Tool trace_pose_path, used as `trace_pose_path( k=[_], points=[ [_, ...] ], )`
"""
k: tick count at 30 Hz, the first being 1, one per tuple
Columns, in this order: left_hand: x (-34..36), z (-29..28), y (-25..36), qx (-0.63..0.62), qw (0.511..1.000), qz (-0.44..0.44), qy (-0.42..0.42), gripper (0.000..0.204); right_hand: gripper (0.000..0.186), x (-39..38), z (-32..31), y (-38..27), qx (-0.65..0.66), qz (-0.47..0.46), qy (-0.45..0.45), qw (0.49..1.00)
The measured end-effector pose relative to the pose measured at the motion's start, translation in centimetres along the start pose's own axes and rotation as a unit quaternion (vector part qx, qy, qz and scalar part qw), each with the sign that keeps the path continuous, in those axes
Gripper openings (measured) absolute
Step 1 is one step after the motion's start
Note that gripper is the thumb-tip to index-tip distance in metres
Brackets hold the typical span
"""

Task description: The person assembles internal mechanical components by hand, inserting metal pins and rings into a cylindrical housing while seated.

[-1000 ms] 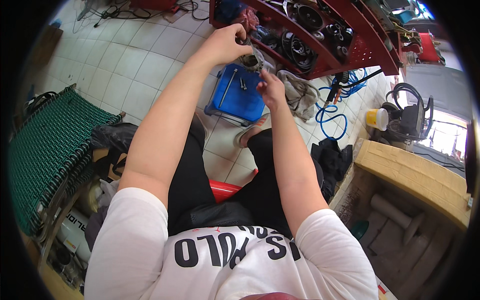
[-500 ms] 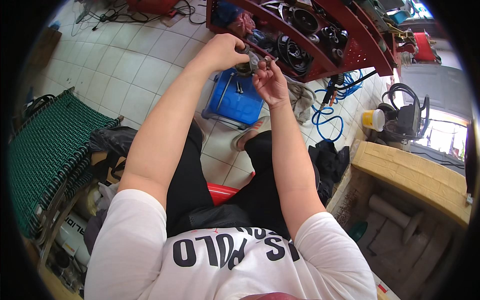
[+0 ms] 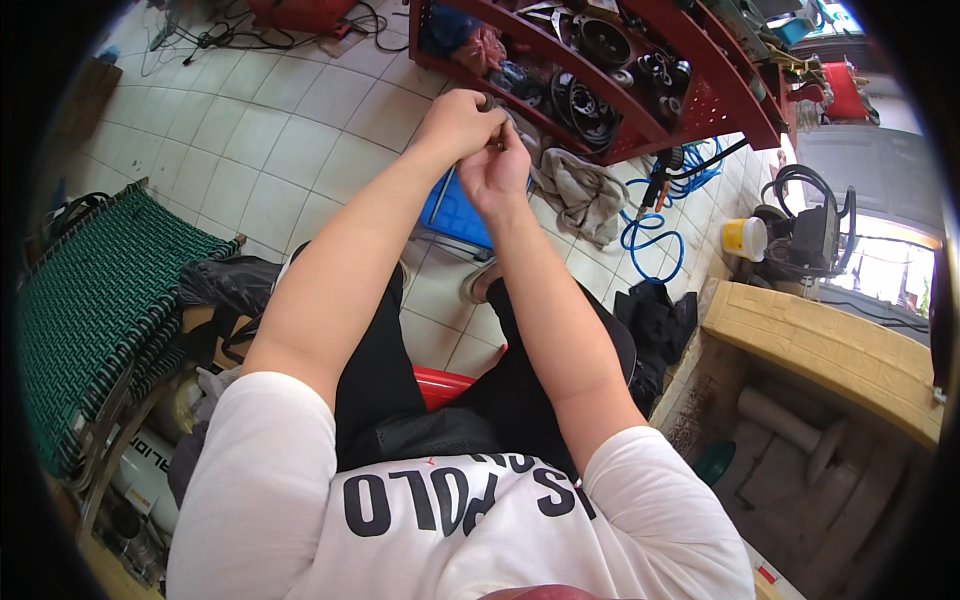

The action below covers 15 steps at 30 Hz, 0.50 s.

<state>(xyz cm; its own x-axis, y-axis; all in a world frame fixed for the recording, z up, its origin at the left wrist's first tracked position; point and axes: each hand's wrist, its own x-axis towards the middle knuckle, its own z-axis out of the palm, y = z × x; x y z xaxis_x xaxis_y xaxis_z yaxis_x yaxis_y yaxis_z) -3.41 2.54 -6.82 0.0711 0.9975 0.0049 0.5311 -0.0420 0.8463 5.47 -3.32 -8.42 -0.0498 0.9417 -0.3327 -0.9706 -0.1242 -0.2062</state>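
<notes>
My left hand [image 3: 455,128] is closed on a dark metal part [image 3: 489,103], most of which is hidden by my fingers. My right hand [image 3: 497,175] meets it from the right, palm turned up, its fingertips bunched at the same part. Below both hands a blue plastic stool [image 3: 449,208] stands between my feet, its top and the tools lying on it largely covered by my hands and arms. A crumpled grey-beige cloth [image 3: 590,200] lies on the floor just right of the stool.
Ahead, a red metal rack [image 3: 648,120] holds pulleys and other parts. Coiled blue hose [image 3: 655,245], a small white-and-yellow bucket [image 3: 743,239] and dark machinery [image 3: 818,235] are on my right, above a cardboard-topped ledge [image 3: 820,345]. A green woven chair [image 3: 110,310] is on my left.
Both hands have come down toward my body, the right also leftward. They are now close together, covering the metal part and more of the stool; the right hand's palm has turned upward.
</notes>
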Motion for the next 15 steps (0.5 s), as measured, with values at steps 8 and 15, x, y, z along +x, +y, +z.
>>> trace_pose_path(
  k=[8, 15],
  points=[
    [1.2, -2.9, 2.3, -0.066, 0.995, -0.016, -0.073, 0.032, 0.039, -0.7, 2.1, -6.4, -0.166, -0.034, -0.05, 0.984],
    [2.0, -3.1, 1.6, 0.006, 0.996, 0.004, -0.089, 0.039, 0.034, -0.7, 2.2, -7.0, -0.267, -0.021, -0.049, 0.962]
  ],
)
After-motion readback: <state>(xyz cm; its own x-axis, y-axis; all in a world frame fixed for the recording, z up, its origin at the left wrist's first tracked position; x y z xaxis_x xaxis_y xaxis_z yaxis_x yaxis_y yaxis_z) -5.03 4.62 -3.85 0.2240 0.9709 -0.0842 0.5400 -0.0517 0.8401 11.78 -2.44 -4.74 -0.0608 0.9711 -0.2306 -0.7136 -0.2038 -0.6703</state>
